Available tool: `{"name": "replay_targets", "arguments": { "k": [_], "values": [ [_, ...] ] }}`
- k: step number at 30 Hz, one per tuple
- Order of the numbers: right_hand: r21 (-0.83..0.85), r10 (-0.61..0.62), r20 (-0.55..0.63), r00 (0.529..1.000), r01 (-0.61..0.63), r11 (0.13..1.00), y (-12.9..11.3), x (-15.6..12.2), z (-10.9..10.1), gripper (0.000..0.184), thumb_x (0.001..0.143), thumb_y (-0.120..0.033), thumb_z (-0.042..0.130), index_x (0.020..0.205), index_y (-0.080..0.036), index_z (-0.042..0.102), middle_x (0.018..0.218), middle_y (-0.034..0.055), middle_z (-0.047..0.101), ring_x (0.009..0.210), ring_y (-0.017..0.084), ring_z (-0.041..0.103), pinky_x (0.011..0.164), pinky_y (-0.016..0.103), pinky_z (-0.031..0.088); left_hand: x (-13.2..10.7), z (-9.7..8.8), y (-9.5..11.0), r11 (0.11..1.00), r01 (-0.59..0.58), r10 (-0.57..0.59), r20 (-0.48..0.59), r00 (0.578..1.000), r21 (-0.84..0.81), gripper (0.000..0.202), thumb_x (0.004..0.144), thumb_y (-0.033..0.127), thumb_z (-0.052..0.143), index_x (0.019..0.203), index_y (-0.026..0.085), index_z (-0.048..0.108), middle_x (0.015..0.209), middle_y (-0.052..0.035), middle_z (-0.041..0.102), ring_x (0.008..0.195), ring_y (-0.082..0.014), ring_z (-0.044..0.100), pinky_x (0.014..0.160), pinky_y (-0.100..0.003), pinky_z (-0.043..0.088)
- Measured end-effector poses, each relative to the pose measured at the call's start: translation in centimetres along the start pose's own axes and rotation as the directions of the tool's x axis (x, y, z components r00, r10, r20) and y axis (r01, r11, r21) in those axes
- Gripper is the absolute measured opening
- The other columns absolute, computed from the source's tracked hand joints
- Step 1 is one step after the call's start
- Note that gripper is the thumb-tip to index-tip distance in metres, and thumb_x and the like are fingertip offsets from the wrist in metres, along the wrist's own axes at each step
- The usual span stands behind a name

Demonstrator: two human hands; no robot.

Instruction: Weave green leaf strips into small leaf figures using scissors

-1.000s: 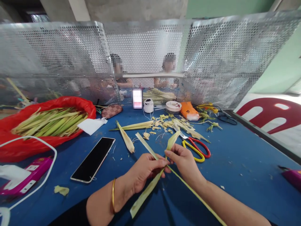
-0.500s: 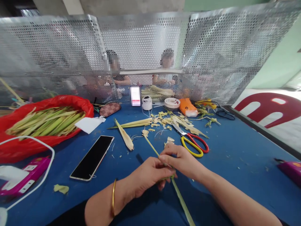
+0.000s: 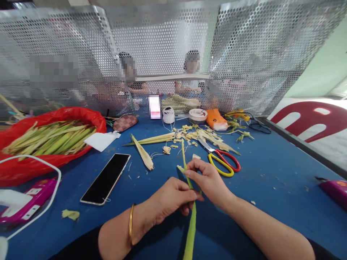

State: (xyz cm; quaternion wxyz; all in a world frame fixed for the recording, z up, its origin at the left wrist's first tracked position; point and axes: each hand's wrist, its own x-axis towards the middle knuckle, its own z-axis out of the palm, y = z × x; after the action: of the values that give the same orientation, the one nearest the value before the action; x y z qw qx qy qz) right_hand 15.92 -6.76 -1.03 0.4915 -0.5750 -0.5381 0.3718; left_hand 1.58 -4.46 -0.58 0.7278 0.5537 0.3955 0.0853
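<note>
A long green leaf strip [image 3: 190,231] runs up from the bottom edge through both hands, narrowing to a pale tip above them. My left hand [image 3: 177,196], with a gold bangle on its wrist, pinches the strip at its middle. Just above, my right hand [image 3: 202,177] has thumb and forefinger closed on the upper part, where a short pale flap sticks out to the left. The fingertips partly hide the strip. Right of my right hand lie scissors [image 3: 223,163] with one red and one yellow handle, blades towards the leaf scraps [image 3: 192,134].
A red bag [image 3: 101,124] full of leaf strips stands at left. On the blue table [image 3: 271,202] are a black phone [image 3: 106,179], a purple power strip [image 3: 29,202], a thread spool [image 3: 168,115], a tape roll [image 3: 197,115] and an orange packet [image 3: 216,120]. Two people sit behind the perforated screen [image 3: 165,43].
The strip has turned more upright, its lower end swinging left and showing wider. My right hand has shifted slightly up along it. A pale flap now shows beside the right fingertips.
</note>
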Motion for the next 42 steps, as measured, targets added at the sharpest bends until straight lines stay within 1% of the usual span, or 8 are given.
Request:
{"name": "replay_targets", "arguments": {
  "k": [3,7,10,13,19,24,34,42],
  "values": [
    [-0.089,-0.122,-0.066,0.99,0.116,0.989,0.5,0.6,-0.8,0.011,0.082,-0.029,0.057,0.08,-0.02,0.063,0.079,0.0018,0.059,0.075,0.017,0.054,0.07,0.029,0.042,0.1,-0.4,0.4,0.979,-0.097,0.075,-0.126,0.989,-0.181,0.038,0.07,0.047,0.073,0.06,0.011,0.068,0.058,-0.0021,0.062,0.048,-0.0069,0.051,0.055,-0.021,0.041],
    [0.055,0.016,-0.085,0.996,-0.011,0.998,0.9,1.2,-1.4,0.017,0.082,-0.036,0.057,0.083,-0.019,0.062,0.069,0.0,0.059,0.063,0.016,0.055,0.062,0.03,0.043,0.0,-1.6,1.3,0.881,-0.218,0.112,-0.264,0.958,-0.419,0.034,0.067,0.041,0.078,0.085,0.012,0.075,0.071,-0.0045,0.069,0.069,-0.0114,0.062,0.073,-0.022,0.046],
    [0.176,0.129,0.178,0.975,-0.161,0.971,0.4,0.6,-0.7,0.019,0.074,-0.037,0.068,0.075,-0.018,0.065,0.072,0.0008,0.063,0.065,0.016,0.058,0.067,0.03,0.045,0.0,-2.0,1.4,0.83,-0.337,0.197,-0.33,0.923,-0.445,0.033,0.063,0.029,0.081,0.091,0.013,0.075,0.073,-0.0051,0.071,0.075,-0.0139,0.063,0.078,-0.024,0.046],
    [0.327,0.077,0.415,0.907,-0.228,0.917,-0.2,-0.4,0.5,0.024,0.071,-0.038,0.073,0.085,-0.019,0.071,0.084,0.0031,0.068,0.084,0.02,0.061,0.084,0.034,0.045,0.3,-1.8,0.9,0.818,-0.378,0.243,-0.335,0.91,-0.434,0.035,0.064,0.026,0.08,0.096,0.015,0.075,0.075,-0.0048,0.071,0.072,-0.0146,0.062,0.073,-0.026,0.046],
    [0.268,0.073,0.157,0.985,-0.114,0.957,0.5,-1.5,1.8,0.029,0.077,-0.045,0.068,0.065,-0.018,0.069,0.075,0.0028,0.066,0.081,0.019,0.057,0.081,0.03,0.043,0.7,-1.1,0.6,0.813,-0.419,0.303,-0.32,0.897,-0.405,0.029,0.063,0.024,0.08,0.09,0.014,0.076,0.069,-0.0033,0.069,0.06,-0.0094,0.054,0.055,-0.02,0.04],
    [0.218,-0.012,0.202,0.979,-0.033,0.975,0.8,-1.4,1.4,0.025,0.082,-0.039,0.064,0.068,-0.019,0.067,0.075,0.0011,0.06,0.077,0.016,0.054,0.073,0.026,0.043,0.7,-1.2,0.7,0.796,-0.42,0.311,-0.301,0.902,-0.436,0.032,0.063,0.028,0.08,0.09,0.011,0.075,0.066,-0.0038,0.066,0.058,-0.0115,0.055,0.047,-0.021,0.04],
    [0.036,-0.2,0.245,0.949,0.198,0.98,0.4,-1.4,1.0,0.026,0.087,-0.029,0.058,0.064,-0.02,0.065,0.08,0.0021,0.063,0.089,0.019,0.059,0.082,0.027,0.045,0.4,-1.2,1.0,0.778,-0.349,0.201,-0.319,0.926,-0.523,0.039,0.055,0.029,0.084,0.088,0.01,0.073,0.062,-0.0039,0.064,0.054,-0.0155,0.055,0.036,-0.023,0.04],
    [0.016,-0.157,0.277,0.948,0.158,0.987,0.3,-1.5,1.0,0.028,0.087,-0.033,0.058,0.064,-0.019,0.065,0.08,0.0031,0.061,0.088,0.02,0.058,0.082,0.028,0.044,0.5,-1.7,0.9,0.779,-0.315,0.193,-0.271,0.943,-0.542,0.036,0.061,0.026,0.081,0.092,0.012,0.069,0.066,-0.0032,0.063,0.056,-0.0165,0.058,0.035,-0.022,0.041]
  ]
}}
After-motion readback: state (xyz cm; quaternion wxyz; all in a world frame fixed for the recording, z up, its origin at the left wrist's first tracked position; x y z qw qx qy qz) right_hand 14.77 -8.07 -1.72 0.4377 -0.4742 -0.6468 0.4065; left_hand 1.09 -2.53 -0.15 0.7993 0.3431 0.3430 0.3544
